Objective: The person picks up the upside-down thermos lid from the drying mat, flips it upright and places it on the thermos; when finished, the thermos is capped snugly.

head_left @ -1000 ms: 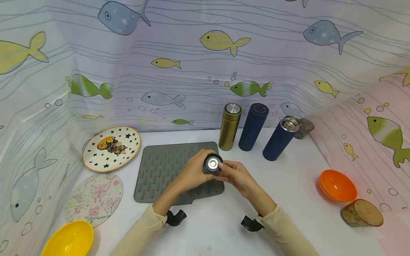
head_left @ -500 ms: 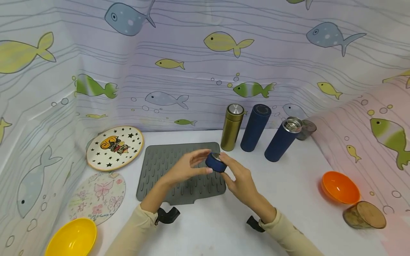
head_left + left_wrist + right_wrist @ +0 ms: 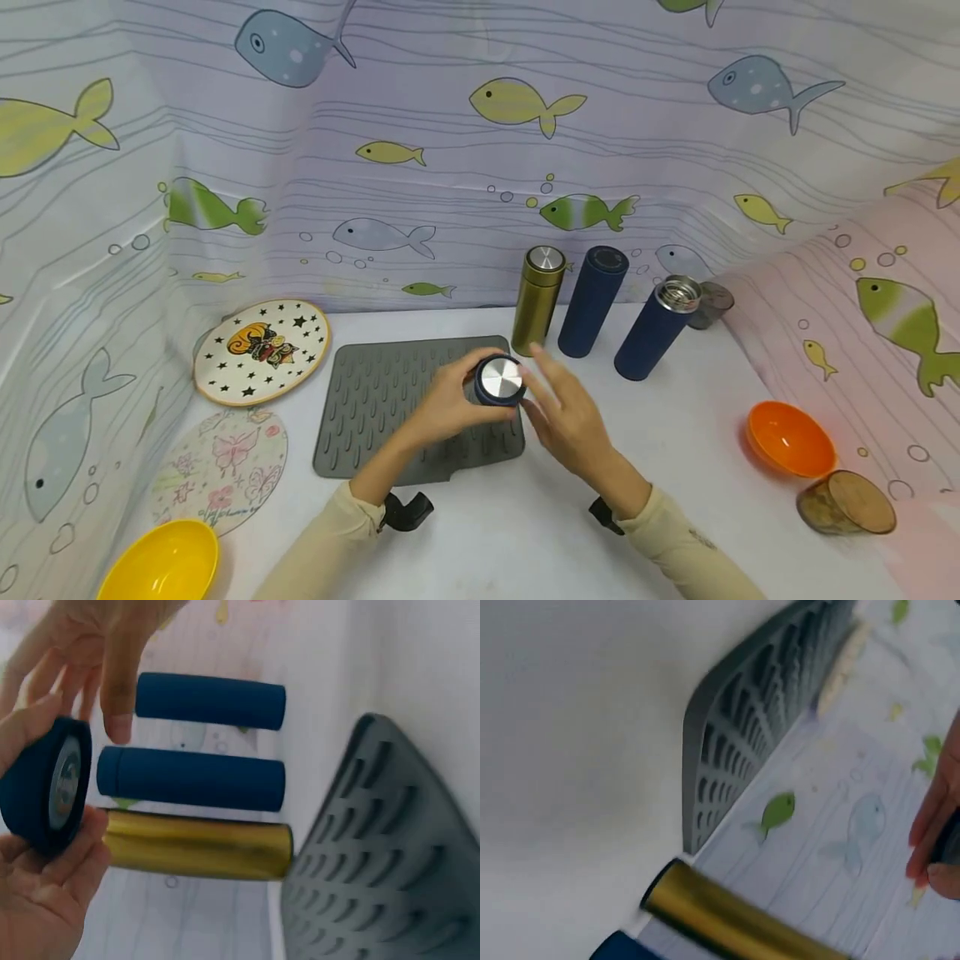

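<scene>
A dark blue thermos lid (image 3: 501, 379) with a shiny silver top is held above the grey mat. My left hand (image 3: 442, 406) grips it between thumb and fingers, the silver disc facing up toward the head view. My right hand (image 3: 570, 417) is just to the right with its fingers extended, fingertips near the lid's edge. The left wrist view has the lid (image 3: 30, 791) side-on, with a straight finger of the right hand (image 3: 82, 645) apart from it. A dark blue thermos (image 3: 652, 333) stands without a lid, its steel mouth exposed.
A gold thermos (image 3: 537, 304) and a lidded blue thermos (image 3: 592, 304) stand behind the ridged grey mat (image 3: 367, 400). Left are a star-patterned plate (image 3: 225, 371), a butterfly-patterned round mat (image 3: 240, 475) and a yellow bowl (image 3: 161, 571). An orange bowl (image 3: 787, 442) and a wood-topped piece (image 3: 847, 504) are right.
The lid has turned from its underside to its silver top facing up. The right hand has gone from touching the lid to fingers spread beside it, while the left hand grips it.
</scene>
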`<action>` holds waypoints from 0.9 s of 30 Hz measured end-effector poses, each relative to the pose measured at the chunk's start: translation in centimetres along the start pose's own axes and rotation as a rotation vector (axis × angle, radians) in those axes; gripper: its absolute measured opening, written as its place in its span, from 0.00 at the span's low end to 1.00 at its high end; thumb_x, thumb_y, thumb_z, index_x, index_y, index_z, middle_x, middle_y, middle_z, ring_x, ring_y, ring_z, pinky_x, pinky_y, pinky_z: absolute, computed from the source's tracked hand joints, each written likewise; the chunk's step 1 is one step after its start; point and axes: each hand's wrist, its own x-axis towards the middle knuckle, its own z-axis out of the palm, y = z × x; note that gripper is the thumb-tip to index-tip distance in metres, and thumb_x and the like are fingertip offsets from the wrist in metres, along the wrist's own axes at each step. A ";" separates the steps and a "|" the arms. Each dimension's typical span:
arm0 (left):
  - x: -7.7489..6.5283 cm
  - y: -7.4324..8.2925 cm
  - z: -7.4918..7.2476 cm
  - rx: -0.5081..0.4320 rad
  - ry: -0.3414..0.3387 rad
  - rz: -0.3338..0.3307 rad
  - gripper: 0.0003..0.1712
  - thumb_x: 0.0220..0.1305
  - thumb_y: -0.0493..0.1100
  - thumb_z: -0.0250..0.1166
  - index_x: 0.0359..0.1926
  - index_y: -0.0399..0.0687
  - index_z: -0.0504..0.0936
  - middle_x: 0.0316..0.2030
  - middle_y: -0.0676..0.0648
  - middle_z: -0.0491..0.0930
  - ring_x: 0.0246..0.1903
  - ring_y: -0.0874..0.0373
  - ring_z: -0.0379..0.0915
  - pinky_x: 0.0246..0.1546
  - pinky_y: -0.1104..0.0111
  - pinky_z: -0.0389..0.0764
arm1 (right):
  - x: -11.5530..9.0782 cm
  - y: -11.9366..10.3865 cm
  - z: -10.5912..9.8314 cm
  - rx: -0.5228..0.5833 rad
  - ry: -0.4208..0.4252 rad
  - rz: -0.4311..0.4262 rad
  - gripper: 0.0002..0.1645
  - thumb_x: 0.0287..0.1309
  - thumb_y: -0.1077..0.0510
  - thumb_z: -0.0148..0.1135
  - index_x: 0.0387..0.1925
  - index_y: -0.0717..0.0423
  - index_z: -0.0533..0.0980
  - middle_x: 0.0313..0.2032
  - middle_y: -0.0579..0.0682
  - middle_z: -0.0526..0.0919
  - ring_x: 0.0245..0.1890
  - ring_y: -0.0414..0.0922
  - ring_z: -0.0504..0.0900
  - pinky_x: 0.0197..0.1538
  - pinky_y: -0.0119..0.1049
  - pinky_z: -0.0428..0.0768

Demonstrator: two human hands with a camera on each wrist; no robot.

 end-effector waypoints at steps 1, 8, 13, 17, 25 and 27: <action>0.5 0.3 0.0 0.003 0.015 0.004 0.43 0.47 0.40 0.80 0.65 0.43 0.72 0.58 0.44 0.79 0.58 0.47 0.76 0.62 0.52 0.74 | -0.1 0.4 -0.3 -0.020 0.050 0.100 0.28 0.61 0.63 0.65 0.61 0.70 0.71 0.63 0.69 0.72 0.62 0.62 0.75 0.68 0.44 0.71; 5.0 4.3 -0.5 -0.009 0.069 0.022 0.42 0.48 0.42 0.79 0.64 0.46 0.72 0.56 0.45 0.79 0.57 0.50 0.76 0.61 0.54 0.76 | -0.5 6.8 -3.5 -0.126 0.393 0.930 0.62 0.44 0.51 0.81 0.73 0.59 0.53 0.74 0.59 0.53 0.75 0.47 0.51 0.77 0.46 0.47; 7.6 6.4 -0.3 -0.063 0.104 -0.004 0.40 0.49 0.44 0.79 0.64 0.50 0.72 0.55 0.48 0.79 0.56 0.53 0.77 0.60 0.59 0.77 | -1.0 11.7 -3.6 -0.016 0.369 1.305 0.71 0.45 0.43 0.79 0.78 0.49 0.42 0.77 0.52 0.47 0.77 0.47 0.48 0.77 0.51 0.43; 8.4 6.9 0.3 -0.099 0.095 0.004 0.42 0.50 0.43 0.78 0.66 0.46 0.71 0.56 0.45 0.78 0.55 0.52 0.78 0.60 0.60 0.77 | -2.1 13.8 -2.7 0.060 0.352 1.360 0.60 0.50 0.51 0.77 0.76 0.52 0.50 0.73 0.56 0.61 0.74 0.50 0.60 0.76 0.46 0.56; 8.2 6.6 0.8 -0.108 0.089 0.023 0.42 0.51 0.41 0.78 0.66 0.41 0.71 0.56 0.42 0.78 0.53 0.50 0.79 0.58 0.61 0.79 | -1.8 9.5 -1.6 0.158 0.346 1.232 0.48 0.49 0.57 0.76 0.68 0.57 0.61 0.62 0.58 0.73 0.64 0.54 0.72 0.68 0.51 0.68; 8.2 6.6 0.8 -0.110 0.091 0.024 0.42 0.51 0.41 0.78 0.66 0.40 0.70 0.56 0.41 0.78 0.52 0.50 0.79 0.56 0.62 0.80 | -1.2 7.5 -1.2 0.206 0.320 1.180 0.47 0.49 0.57 0.76 0.68 0.58 0.62 0.62 0.59 0.73 0.62 0.56 0.72 0.65 0.53 0.70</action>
